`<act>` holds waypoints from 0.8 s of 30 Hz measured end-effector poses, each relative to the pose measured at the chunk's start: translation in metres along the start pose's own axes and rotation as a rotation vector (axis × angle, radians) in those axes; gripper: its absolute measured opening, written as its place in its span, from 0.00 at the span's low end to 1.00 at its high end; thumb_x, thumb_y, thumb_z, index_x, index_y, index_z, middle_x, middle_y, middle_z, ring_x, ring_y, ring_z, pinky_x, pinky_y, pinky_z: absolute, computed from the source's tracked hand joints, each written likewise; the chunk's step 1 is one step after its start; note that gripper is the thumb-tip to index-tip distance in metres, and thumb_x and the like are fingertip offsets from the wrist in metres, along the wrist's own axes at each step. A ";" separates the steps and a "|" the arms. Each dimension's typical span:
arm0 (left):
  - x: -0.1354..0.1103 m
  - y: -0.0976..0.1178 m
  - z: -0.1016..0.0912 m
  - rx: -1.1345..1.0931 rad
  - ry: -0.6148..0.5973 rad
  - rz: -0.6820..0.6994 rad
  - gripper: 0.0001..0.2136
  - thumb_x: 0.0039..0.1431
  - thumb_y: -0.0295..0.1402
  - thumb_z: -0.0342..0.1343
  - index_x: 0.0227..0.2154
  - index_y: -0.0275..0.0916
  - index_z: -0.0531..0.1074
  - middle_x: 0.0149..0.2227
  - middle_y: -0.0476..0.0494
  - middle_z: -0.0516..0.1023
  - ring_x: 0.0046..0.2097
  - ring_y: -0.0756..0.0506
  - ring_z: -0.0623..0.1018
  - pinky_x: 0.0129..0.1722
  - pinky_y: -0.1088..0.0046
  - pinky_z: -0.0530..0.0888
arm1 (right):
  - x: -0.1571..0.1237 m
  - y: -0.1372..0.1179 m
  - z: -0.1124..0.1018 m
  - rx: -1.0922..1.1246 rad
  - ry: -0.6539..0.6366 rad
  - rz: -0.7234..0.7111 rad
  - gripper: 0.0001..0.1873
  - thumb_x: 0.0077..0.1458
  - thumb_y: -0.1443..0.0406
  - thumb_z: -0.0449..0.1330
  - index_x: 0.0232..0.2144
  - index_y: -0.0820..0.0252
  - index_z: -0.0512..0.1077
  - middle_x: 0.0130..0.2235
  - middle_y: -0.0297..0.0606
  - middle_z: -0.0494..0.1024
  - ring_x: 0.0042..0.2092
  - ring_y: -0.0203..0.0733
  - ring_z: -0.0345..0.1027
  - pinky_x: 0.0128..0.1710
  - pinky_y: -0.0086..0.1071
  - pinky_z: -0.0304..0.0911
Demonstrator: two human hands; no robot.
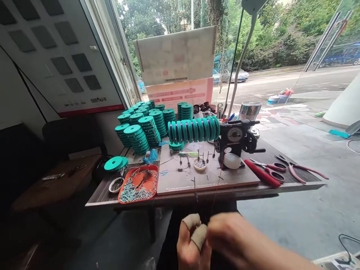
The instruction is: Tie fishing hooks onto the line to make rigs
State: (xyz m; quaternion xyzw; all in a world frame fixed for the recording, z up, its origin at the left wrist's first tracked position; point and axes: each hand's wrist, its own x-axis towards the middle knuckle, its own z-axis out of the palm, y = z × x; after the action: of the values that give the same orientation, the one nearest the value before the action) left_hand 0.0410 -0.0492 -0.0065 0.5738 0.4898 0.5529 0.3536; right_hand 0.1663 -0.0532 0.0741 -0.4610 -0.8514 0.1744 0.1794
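Note:
My left hand [192, 240] is closed in a pinch in front of the table's near edge, with beige finger covers on the thumb and a finger. A thin reddish fishing line [216, 193] runs down from the table into its fingertips. Pressed close beside it, my right hand [229, 232] is curled shut and slightly blurred; what its fingertips grip is hidden. Beyond the hands, a black hand-crank winder [234, 135] carries a row of teal foam line spools [194, 129]. Dark small rig pieces [188, 163] lie or stand on the board [174, 183].
Stacks of teal spools [136, 137] stand at the back left. An orange tray [153, 168] holds small metal parts and tubes, beside a small bowl [116, 185]. A bead dish [200, 164] is mid-board. Scissors [274, 172], pliers [298, 168] and a red tapered case [261, 173] lie right.

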 end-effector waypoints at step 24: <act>0.040 0.030 -0.009 -0.718 -0.423 -1.014 0.06 0.29 0.24 0.65 0.15 0.31 0.74 0.21 0.48 0.72 0.20 0.59 0.62 0.19 0.86 0.60 | -0.028 0.021 0.084 0.898 0.392 0.420 0.07 0.52 0.64 0.53 0.36 0.59 0.64 0.33 0.36 0.73 0.31 0.38 0.69 0.32 0.29 0.64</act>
State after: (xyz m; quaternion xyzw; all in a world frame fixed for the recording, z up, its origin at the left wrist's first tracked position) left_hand 0.0333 -0.0203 0.0351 0.2145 0.4047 0.3220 0.8286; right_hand 0.1566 -0.0769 -0.0133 -0.5234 -0.5328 0.4644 0.4760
